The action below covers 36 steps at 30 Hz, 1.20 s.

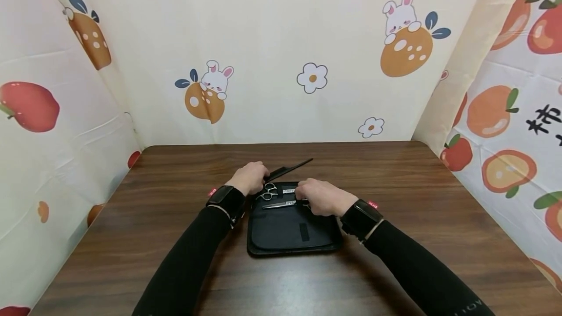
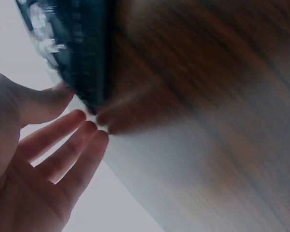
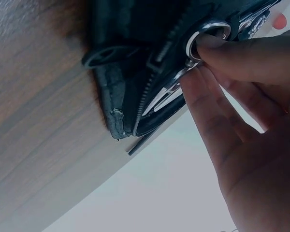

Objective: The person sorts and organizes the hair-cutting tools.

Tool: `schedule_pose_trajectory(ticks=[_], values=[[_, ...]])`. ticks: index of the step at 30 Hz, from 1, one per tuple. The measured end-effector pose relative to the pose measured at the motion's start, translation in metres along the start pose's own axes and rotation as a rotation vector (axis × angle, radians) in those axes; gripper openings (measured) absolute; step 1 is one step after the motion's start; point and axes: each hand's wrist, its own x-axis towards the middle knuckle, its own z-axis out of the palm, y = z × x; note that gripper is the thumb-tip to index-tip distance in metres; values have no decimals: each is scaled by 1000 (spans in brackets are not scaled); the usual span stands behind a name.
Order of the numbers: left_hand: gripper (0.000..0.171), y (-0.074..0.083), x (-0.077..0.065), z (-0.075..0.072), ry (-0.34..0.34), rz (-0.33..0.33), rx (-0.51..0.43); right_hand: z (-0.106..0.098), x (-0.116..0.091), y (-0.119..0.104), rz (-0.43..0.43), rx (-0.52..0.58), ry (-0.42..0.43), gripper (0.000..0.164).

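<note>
A black zip case [image 1: 285, 233] lies spread on the wooden table with metal scissors in its upper part. One pair of scissors [image 1: 279, 205] points its blades left, while its ring end is at my right hand [image 1: 322, 197]. In the right wrist view, my thumb and fingers pinch a metal finger ring [image 3: 192, 46] of scissors. My left hand [image 1: 249, 178] is at the case's far left corner, thumb touching its edge and fairly straight fingers beside it. More scissor rings [image 1: 268, 190] sit close to that hand. The left wrist view is blurred.
A black comb [image 1: 290, 168] lies behind the case, angled to the right. The brown wooden table [image 1: 175, 169] ends at a printed cloth backdrop [image 1: 272, 111], which also rises along both sides.
</note>
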Motion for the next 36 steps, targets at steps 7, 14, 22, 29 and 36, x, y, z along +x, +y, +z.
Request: schedule_pose_trajectory(ticks=[7, 14, 22, 29, 36], values=[[6, 0, 4, 0, 11, -22, 104, 1, 0, 0, -7, -13, 10, 33], [12, 4, 3, -2, 40, 0, 213, 2, 0, 1, -16, -10, 10, 35], [15, 3, 1, 5, 116, -31, 252, 2, 0, 1, -8, -9, 5, 36], [17, 1, -6, 6, 149, -49, 169, 3, -5, 2, -20, 8, 15, 34], [23, 6, -20, -5, 214, -5, 109, 4, -9, 5, -30, 21, 68, 29]])
